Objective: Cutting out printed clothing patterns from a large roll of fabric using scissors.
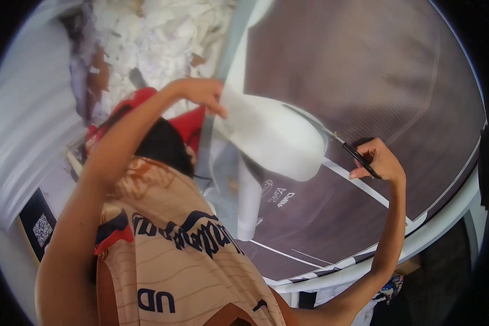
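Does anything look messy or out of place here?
Yes, the white scraps beyond the left hand: they lie in a loose, jumbled heap, with a brown piece standing out among them. Nothing else looks clearly odd.

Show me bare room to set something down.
Bare: dark grey-brown surface beyond the black-handled metal scissors and right hand. Crowded: around the rounded white sheet and left hand, and over the heaped white scraps, upper left.

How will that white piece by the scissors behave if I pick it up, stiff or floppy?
The white piece is probably light, since its edge looks thin. Its gently curved surface hints that it may flex rather than stay rigid. It could slide easily, as its face looks smooth.
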Motion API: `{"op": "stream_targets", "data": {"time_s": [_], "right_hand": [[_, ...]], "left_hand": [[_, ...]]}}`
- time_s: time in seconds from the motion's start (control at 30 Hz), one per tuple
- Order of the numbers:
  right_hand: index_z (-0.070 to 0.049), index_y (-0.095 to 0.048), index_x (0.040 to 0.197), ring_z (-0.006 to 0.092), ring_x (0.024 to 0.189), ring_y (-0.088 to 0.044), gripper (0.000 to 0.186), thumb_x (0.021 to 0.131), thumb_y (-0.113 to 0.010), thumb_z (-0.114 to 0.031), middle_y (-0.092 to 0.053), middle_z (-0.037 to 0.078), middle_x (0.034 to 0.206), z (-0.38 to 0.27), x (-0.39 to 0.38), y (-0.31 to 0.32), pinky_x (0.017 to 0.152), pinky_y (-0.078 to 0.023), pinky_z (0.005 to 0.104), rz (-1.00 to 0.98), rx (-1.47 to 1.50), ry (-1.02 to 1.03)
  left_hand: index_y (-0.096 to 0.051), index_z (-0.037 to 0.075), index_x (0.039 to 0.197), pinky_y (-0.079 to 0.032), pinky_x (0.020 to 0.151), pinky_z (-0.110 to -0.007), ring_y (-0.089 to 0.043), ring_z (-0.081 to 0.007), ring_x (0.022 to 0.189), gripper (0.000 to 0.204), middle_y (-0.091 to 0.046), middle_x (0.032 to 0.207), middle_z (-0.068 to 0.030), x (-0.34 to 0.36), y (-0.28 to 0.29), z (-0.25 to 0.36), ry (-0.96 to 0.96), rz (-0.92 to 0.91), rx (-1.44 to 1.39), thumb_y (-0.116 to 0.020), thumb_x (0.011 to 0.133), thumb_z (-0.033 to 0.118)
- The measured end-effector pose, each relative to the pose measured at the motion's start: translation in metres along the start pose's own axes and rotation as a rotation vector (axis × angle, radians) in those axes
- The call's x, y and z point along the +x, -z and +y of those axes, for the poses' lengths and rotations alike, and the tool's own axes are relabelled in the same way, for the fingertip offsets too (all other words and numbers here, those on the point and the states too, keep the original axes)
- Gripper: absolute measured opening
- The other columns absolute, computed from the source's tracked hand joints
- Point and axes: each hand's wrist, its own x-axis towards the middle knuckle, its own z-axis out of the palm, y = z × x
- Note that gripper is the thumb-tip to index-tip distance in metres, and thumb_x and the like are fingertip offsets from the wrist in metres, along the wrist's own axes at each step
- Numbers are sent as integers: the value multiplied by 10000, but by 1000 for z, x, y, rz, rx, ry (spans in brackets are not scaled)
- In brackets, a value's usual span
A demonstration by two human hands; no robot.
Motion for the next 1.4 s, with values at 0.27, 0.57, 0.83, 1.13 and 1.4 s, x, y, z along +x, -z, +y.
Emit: {"op": "stream_targets", "data": {"time_s": [0.27, 0.57, 0.83, 1.13, 1.4], "right_hand": [[-54, -556, 597, 50, 522, -361, 456, 614, -978, -227, -410, -72, 550, -36, 28, 14, 483, -250, 270, -59, -150, -10], [-54, -542, 591, 58, 523, -351, 468, 611, -977, -226, -396, -70, 555, -65, 49, 10, 483, -245, 282, -119, -193, -84], [-51, -513, 586, 65, 549, -328, 497, 645, -963, -253, -347, -60, 565, -85, 62, -3, 499, -238, 296, -112, -262, -49], [-25, -476, 597, 97, 565, -308, 549, 683, -945, -298, -331, -45, 578, -88, 52, -37, 503, -251, 319, -39, -228, -43], [1, -644, 719, 91, 578, -427, 412, 715, -916, -309, -475, -18, 587, -74, 32, -141, 510, -354, 305, 253, -76, -58]], "left_hand": [[-743, -27, 1016, -563, 655, -265, -682, -142, 721, 324, -728, 835, -87, 1, 1, -4, -27, -12, -27, -779, 882, 266], [-745, -28, 866, -542, 625, -256, -638, -110, 668, 364, -684, 741, -47, 3, 0, -10, -28, -8, -47, -821, 847, 328], [-733, -55, 813, -538, 598, -262, -659, -122, 658, 426, -692, 724, -68, 0, 0, -4, -15, -21, -46, -833, 827, 359], [-752, -23, 889, -546, 636, -248, -679, -125, 707, 398, -714, 783, -63, 8, 8, -13, 21, -47, 68, -826, 830, 363], [-683, 17, 1157, -562, 698, -268, -662, -115, 817, 402, -708, 1014, -54, 9, -3, -27, -99, 24, -433, -679, 965, 371]]}}
